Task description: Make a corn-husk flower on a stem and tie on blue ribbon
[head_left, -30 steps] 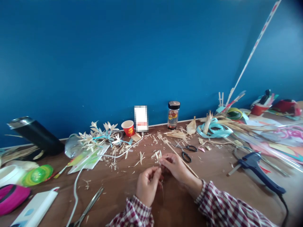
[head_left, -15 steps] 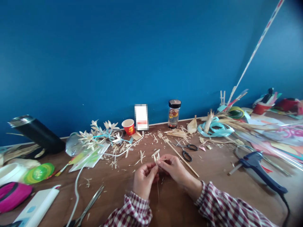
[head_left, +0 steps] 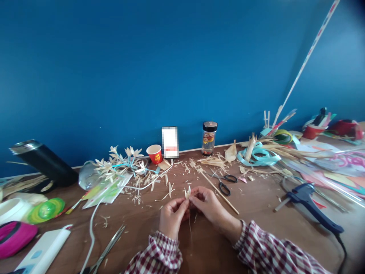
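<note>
Head view: a pale petal bunch (head_left: 187, 192) held over the bench (head_left: 148, 243).
Left hand (head_left: 172, 217) and right hand (head_left: 210, 204) both pinch it, each grip closed; it looks part-formed. Blue-stemmed flowers (head_left: 133, 152) seem complete; loose petals (head_left: 170, 190) lie unused.

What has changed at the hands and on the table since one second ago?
The left hand and right hand have shifted slightly left, along with the pale petals between them and the thread hanging below. No grasp or release shows. The glue gun, lidded jar and dark flask stayed put.
</note>
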Demonstrator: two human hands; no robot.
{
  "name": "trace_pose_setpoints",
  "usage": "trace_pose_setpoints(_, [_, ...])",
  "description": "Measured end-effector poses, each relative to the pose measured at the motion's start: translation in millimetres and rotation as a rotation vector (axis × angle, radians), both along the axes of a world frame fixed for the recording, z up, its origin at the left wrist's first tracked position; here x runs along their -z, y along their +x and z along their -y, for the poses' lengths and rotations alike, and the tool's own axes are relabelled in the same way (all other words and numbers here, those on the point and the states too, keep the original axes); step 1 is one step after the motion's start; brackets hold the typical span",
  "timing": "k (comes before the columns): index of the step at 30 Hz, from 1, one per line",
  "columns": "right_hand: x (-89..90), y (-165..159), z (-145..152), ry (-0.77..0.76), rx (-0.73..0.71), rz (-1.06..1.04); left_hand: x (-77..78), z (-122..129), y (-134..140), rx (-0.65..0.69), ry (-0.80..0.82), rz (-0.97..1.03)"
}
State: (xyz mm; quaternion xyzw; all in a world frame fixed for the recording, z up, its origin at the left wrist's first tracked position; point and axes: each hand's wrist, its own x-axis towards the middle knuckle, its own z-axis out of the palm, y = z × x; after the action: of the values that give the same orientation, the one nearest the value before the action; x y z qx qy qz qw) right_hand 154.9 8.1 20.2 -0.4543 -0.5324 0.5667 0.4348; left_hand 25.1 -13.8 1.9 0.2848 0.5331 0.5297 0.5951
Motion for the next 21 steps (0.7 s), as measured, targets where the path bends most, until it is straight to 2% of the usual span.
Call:
trace_pose_setpoints(5, [3.0, -1, 1, 0.024, 0.000, -0.034, 1.6, -1, -1, 0.004, 0.008, 0.034])
trace_pose_setpoints(12, [-2.6, 1, 4, 0.078, -0.037, 0.004, -1.8, -2, -1, -0.010, 0.002, 0.069])
trace_pose_setpoints(16, [-6.4, 15, 15, 0.141, -0.038, 0.156, -4.5, -2, -2, -0.027, -0.013, 0.051])
trace_pose_setpoints(21, [-17.9, 51, 33, 0.177, -0.047, 0.412, -6.2, -3, -2, -0.027, -0.003, 0.076])
